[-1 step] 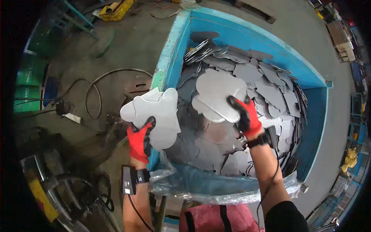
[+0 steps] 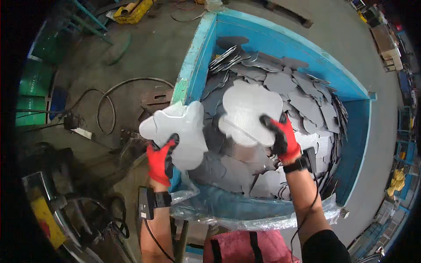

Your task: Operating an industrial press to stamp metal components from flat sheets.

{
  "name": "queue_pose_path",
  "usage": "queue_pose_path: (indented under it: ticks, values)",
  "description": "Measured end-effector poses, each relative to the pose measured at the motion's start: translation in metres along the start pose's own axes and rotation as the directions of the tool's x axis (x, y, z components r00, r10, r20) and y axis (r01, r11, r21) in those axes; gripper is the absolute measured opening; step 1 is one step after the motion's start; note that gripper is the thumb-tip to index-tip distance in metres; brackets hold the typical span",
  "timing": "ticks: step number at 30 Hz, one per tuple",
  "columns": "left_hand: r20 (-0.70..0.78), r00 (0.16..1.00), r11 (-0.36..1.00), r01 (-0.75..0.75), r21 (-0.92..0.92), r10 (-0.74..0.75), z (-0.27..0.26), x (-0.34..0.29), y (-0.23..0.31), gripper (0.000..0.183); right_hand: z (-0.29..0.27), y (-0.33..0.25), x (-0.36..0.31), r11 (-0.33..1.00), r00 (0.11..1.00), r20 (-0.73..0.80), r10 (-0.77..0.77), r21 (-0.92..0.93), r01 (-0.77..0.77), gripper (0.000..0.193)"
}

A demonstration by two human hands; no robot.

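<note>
My left hand (image 2: pixel 163 160), in a red glove with black fingertips, grips lobed flat metal plates (image 2: pixel 186 127) at the left wall of the blue bin. More than one plate seems stacked there, judging by the offset edges. Over the bin, my right hand (image 2: pixel 283 136), gloved alike, is closed on the right edge of another lobed metal plate (image 2: pixel 250 109). A straight edge across its lower part suggests a second one overlapping it. Below lies a heap of similar grey plates (image 2: pixel 302 103), some standing on edge along the sides. Both hands' undersides are hidden.
The blue bin (image 2: pixel 280 27) has high walls, with clear plastic film (image 2: pixel 263 222) along its near edge. Cables (image 2: pixel 107 103) and machine parts (image 2: pixel 44 206) lie to the left. A yellow crate (image 2: pixel 131 13) sits at far left, with shelving (image 2: pixel 401 153) at far right.
Both hands and their plates have shifted slightly to the right. The plate in my right hand is tilted a little differently and looks brighter.
</note>
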State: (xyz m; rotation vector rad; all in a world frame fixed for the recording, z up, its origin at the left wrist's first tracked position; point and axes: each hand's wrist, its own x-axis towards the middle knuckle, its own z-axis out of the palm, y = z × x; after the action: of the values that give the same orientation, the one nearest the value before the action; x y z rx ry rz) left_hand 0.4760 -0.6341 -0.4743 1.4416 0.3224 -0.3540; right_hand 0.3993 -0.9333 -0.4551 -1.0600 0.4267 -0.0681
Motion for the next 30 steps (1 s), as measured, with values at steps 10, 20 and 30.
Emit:
queue_pose_path:
  ticks: [10, 20, 30]
  values:
    - [0.373, 0.880, 0.583, 0.474, -0.660, -0.293, 0.011, -0.148, -0.012, 0.059, 0.070, -0.032, -0.088, 0.753, 0.993, 0.079, 0.093, -0.658, -0.018, 0.047]
    - [0.022, 0.963, 0.914, 0.261, -0.309, -0.268, 0.019, -0.118, 0.011, 0.042, 0.051, -0.019, -0.086, 0.357, 0.890, 0.383, -0.249, -0.818, 0.452, 0.055]
    - [-0.146, 0.984, 0.988, -0.121, -0.097, 0.106, 0.003, -0.026, 0.003, 0.039, -0.138, 0.034, 0.095, 0.866, 0.871, -0.273, 0.408, 0.419, -0.274, 0.052]
